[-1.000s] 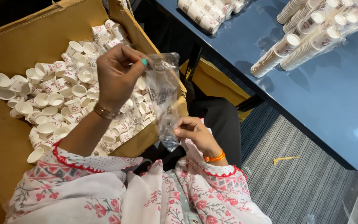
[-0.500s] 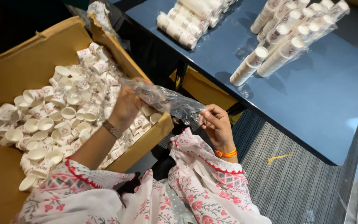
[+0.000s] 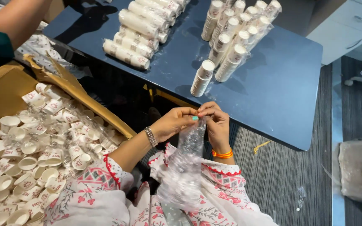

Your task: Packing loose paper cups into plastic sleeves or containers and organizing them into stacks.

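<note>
Head view: left hand (image 3: 173, 122) and right hand (image 3: 215, 122) held together at chest level, both pinching top edge of clear plastic sleeve (image 3: 184, 167); sleeve hanging down over lap. Cardboard box (image 3: 5, 90) of loose paper cups (image 3: 42, 146) at left. Stacked cups (image 3: 231, 37) on blue table (image 3: 281, 83) ahead.

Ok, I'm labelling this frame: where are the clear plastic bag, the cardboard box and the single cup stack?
clear plastic bag (image 3: 184, 167), head view, crumpled middle.
cardboard box (image 3: 1, 94), head view, bare inner wall.
single cup stack (image 3: 202, 78), head view, mid-side.
</note>
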